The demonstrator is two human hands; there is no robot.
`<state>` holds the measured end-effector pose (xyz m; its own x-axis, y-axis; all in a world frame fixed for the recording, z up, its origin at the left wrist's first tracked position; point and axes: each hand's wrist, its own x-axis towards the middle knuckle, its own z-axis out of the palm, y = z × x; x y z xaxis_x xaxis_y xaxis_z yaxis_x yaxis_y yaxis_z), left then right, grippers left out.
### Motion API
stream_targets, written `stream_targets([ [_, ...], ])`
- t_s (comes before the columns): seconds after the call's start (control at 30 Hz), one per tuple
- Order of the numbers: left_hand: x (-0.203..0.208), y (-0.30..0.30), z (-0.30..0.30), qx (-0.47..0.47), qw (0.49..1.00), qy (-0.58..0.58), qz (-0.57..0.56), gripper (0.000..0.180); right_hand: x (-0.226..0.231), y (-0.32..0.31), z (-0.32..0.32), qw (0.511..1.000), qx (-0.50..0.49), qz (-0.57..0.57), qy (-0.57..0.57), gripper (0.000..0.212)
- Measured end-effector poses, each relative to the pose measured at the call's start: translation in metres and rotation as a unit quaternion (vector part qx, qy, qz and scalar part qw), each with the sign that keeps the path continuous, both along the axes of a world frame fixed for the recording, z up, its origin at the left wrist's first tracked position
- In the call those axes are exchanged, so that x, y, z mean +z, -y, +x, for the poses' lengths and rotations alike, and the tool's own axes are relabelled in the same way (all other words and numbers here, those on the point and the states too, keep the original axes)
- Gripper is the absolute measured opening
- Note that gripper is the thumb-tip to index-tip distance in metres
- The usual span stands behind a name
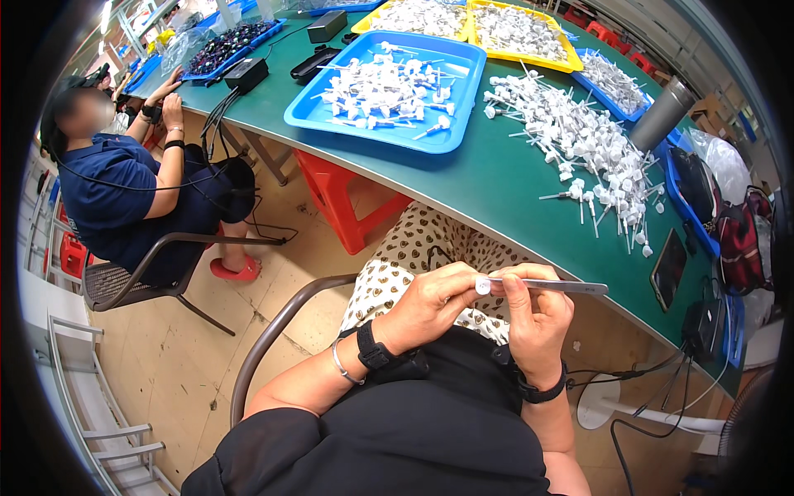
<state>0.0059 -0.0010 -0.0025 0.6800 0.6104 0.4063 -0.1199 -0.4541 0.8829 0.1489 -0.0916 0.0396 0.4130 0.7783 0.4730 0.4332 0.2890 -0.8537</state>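
Note:
Over my lap, the fingers of my left hand [423,307] pinch a small white plastic piece with a round head [483,285]. My right hand [538,318] grips a slim metal tool that looks like tweezers [575,287], its flat end pointing right and its other end at the white piece. The fingers hide most of where tool and piece meet. On the green table [496,190] beyond my hands lies a loose heap of white plastic pieces with thin stems [583,132]. More such pieces are in a blue tray [459,78] at the far middle.
Yellow trays [573,64] of white pieces stand at the back. A grey tumbler [663,114] and a phone [668,269] are at the right. A red stool [331,202] sits under the table edge. To the left a co-worker [112,186] sits in a chair; black cables [222,112] hang nearby.

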Motion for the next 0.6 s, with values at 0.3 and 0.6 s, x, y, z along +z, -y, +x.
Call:
stream_targets([
  [0.3, -0.003, -0.001, 0.001, -0.011, 1.000, 0.000, 0.007, 0.019, 0.008, 0.000, 0.006, 0.986, 0.026, 0.007, 0.164, 0.004],
  [0.6, 0.003, -0.004, 0.000, -0.036, 0.996, 0.038, -0.068, 0.017, 0.006, 0.003, 0.004, 0.997, 0.040, 0.032, -0.066, 0.011],
])
